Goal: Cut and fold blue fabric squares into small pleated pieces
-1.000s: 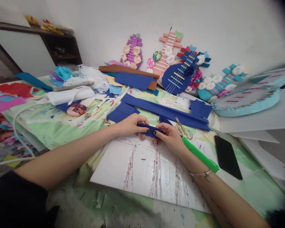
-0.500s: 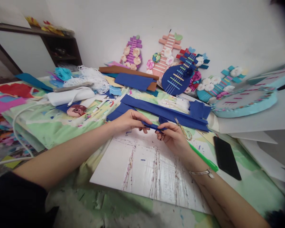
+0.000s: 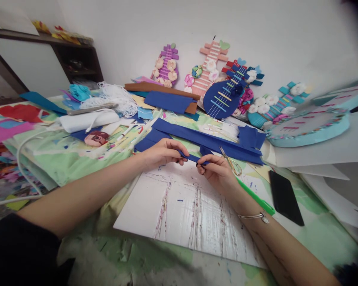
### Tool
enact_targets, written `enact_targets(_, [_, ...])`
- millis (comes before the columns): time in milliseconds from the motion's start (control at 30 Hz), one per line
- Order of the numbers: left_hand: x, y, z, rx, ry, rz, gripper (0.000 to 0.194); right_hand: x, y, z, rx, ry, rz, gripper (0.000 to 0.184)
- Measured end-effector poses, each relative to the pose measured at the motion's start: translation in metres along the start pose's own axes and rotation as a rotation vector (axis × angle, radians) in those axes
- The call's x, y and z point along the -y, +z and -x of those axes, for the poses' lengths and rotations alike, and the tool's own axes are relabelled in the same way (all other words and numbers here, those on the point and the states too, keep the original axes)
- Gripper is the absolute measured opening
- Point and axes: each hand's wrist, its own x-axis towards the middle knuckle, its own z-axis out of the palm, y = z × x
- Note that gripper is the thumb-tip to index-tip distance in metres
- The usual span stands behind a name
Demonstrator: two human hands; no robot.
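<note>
A narrow strip of dark blue paper (image 3: 192, 157) is stretched between my two hands above a white board. My left hand (image 3: 164, 153) pinches its left end. The other end is between the thumb and fingers of my right hand (image 3: 216, 169). Under them lies the white board (image 3: 140, 206), marked with scored, glue-like lines. Just behind my hands are a long folded blue paper strip (image 3: 203, 137) and gold-handled scissors (image 3: 233, 163). A green utility knife (image 3: 256, 196) lies beside my right wrist, partly behind it.
A black phone (image 3: 285, 198) lies to the right. White string (image 3: 111, 97), a white power strip (image 3: 89, 120) and blue paper sheets (image 3: 167, 102) sit at the back left. Decorated paper instruments, including a blue one (image 3: 219, 100), lean on the wall. White boards stand at right.
My fingers have shifted slightly along the blue strip, and a little more of it shows between my hands. Everything else stays in place.
</note>
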Motion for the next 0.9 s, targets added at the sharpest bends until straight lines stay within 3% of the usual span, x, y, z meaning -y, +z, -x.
enact_targets(133, [0.0017, 0.0017, -0.0011, 0.002, 0.019, 0.029, 0.011, -0.0004, -0.0001, 0.0008, 0.012, -0.01, 0.023, 0.015])
enact_targets(300, [0.0078, 0.0031, -0.0051, -0.123, 0.014, -0.094, 0.007, -0.0003, 0.0001, 0.0025, 0.05, -0.042, 0.024, 0.016])
enact_targets(433, [0.0077, 0.0039, -0.005, -0.128, 0.025, -0.139, 0.015, -0.0039, -0.0006, 0.0013, 0.0, -0.031, 0.077, 0.016])
enact_targets(600, [0.0032, 0.0058, -0.0035, -0.147, 0.02, -0.153, 0.021, -0.0068, -0.0012, 0.0002, 0.025, -0.038, 0.119, 0.012])
enact_targets(800, [0.0046, 0.0054, -0.0049, -0.147, 0.034, -0.203, 0.02, -0.0041, -0.0011, -0.0001, 0.032, -0.011, 0.079, 0.034])
enact_targets(900, [0.0057, 0.0042, -0.0051, -0.16, 0.044, -0.244, 0.02, -0.0062, -0.0024, -0.0011, 0.016, -0.002, 0.106, 0.031])
